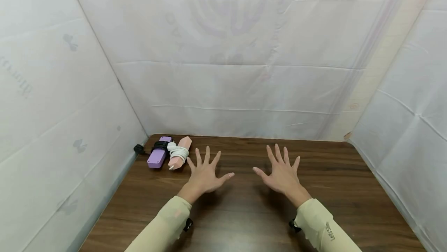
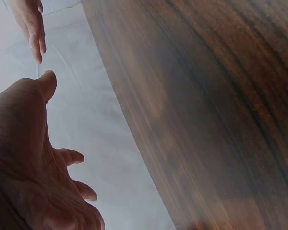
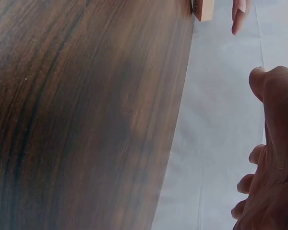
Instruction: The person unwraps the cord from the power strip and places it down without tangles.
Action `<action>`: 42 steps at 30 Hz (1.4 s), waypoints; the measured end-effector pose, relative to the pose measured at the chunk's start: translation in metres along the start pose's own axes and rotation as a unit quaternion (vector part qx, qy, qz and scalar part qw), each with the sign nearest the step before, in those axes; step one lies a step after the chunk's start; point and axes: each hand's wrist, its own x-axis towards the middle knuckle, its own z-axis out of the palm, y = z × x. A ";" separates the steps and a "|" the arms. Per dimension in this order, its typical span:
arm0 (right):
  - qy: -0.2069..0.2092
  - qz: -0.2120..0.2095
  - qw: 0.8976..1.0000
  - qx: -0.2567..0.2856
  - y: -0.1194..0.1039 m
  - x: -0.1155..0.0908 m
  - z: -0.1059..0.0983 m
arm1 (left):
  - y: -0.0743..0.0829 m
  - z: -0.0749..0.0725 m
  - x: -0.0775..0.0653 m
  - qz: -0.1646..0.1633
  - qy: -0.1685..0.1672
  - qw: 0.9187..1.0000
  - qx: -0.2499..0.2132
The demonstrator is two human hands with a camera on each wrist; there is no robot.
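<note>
Both hands hover palm down over the dark wooden table (image 1: 241,221), fingers spread and holding nothing. My left hand (image 1: 204,175) is nearest to a pink power strip (image 1: 184,143), which has a white cord (image 1: 179,152) wound round its middle. Just left of that lies a purple power strip (image 1: 156,159) wrapped in a black cord (image 1: 160,145), its black plug (image 1: 139,149) at the table's left edge. My right hand (image 1: 283,174) is over the table right of centre, apart from any object. In the right wrist view an end of the pink strip (image 3: 205,10) shows at the top.
White sheeting encloses the table, with a back wall (image 1: 237,89), a left wall (image 1: 52,108) and a right wall (image 1: 412,100). The two power strips lie side by side in the far left corner. Dark straps (image 1: 188,225) sit at the sleeve cuffs.
</note>
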 end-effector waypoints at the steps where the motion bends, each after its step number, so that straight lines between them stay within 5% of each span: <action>1: 0.000 -0.001 1.000 -0.001 0.000 0.000 0.000 | 0.000 0.000 0.000 -0.001 -0.001 1.000 0.001; 11: -0.040 -0.001 0.999 0.031 -0.004 -0.005 0.000 | -0.007 -0.003 -0.008 -0.017 -0.003 1.000 0.005; 20: -0.057 -0.007 0.998 0.038 -0.008 -0.010 -0.008 | -0.030 -0.004 -0.007 -0.052 0.022 0.998 0.003; 26: -0.035 -0.021 0.998 0.050 -0.004 -0.014 -0.009 | -0.054 -0.013 -0.007 -0.092 0.060 0.994 -0.002; 33: 0.012 -0.047 0.995 0.093 0.001 -0.015 -0.007 | -0.078 -0.022 -0.004 -0.166 0.130 0.977 -0.008; 42: 0.011 -0.045 0.995 0.086 0.007 -0.019 -0.005 | -0.106 -0.020 0.015 -0.187 0.068 0.980 -0.032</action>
